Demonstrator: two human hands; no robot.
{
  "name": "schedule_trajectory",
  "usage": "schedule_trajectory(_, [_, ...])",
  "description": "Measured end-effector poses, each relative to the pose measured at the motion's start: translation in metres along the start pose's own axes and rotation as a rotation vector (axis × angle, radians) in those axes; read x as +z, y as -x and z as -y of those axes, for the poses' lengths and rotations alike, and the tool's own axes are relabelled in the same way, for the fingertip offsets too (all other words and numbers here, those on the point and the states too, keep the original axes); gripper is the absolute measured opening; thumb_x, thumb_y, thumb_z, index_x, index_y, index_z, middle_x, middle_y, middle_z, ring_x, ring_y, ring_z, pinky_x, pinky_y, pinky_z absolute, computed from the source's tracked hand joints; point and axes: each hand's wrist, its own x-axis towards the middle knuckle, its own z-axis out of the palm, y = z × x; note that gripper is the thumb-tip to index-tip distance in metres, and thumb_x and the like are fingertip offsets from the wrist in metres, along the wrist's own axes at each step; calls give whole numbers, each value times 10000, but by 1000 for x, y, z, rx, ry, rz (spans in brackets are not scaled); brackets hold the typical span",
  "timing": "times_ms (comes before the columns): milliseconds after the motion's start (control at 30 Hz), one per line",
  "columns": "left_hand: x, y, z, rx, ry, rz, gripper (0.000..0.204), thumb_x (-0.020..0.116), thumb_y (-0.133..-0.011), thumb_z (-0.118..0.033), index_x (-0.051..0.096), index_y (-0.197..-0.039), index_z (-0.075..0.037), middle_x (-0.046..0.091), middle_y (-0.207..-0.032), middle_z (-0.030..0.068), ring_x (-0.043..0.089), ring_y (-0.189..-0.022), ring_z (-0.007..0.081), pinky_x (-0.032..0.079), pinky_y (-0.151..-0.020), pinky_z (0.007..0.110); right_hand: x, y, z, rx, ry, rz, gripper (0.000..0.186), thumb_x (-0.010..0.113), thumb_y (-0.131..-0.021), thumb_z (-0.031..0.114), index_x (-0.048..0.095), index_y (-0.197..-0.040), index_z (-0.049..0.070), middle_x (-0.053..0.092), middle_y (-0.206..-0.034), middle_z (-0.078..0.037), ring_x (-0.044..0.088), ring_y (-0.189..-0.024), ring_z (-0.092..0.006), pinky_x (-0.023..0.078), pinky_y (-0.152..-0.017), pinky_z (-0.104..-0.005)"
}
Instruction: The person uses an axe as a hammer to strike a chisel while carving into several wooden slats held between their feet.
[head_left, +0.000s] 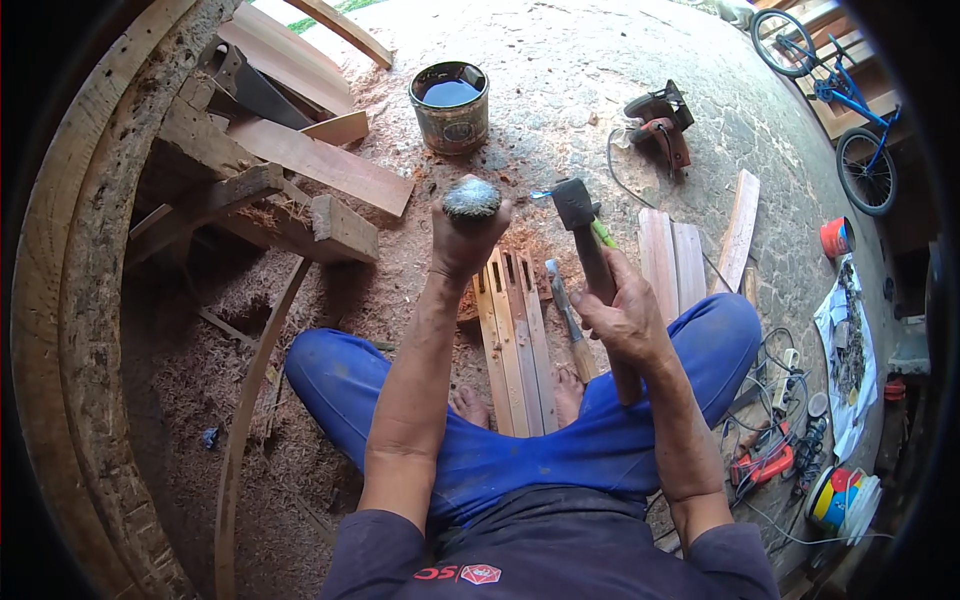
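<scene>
My left hand (468, 240) is closed around a thick tool whose rounded, frayed grey-white end (471, 198) points up at me; the rest of it is hidden below the fist. In my right hand (628, 312) is a hammer with a dark, blocky head (573, 203) and a wooden handle, its head raised to the right of the left fist. Between my feet lie several narrow wooden strips (517, 345) side by side, with slots cut near their far ends. A chisel (571, 322) with a wooden handle rests just right of them. Something bright green (604, 233) shows behind the hammer handle.
A bucket (452, 125) of liquid stands ahead, with a corded power tool (664, 125) to its right. Boards and a handsaw (255, 92) lie at left by a heavy timber frame (75, 290). Loose planks (673, 262), tangled cables (785, 385) and a blue bicycle (850, 95) are at right.
</scene>
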Motion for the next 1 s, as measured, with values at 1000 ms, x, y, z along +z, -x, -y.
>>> schedule_trajectory(1000, [-7, -16, 34, -283, 242, -92, 46, 724, -837, -44, 699, -803, -25, 684, -702, -20, 641, -627, 73, 508, -578, 270, -11, -49, 97, -569, 427, 75, 502, 639, -874, 58, 507, -1358, 53, 662, -918, -253, 684, -836, -400, 531, -744, -459])
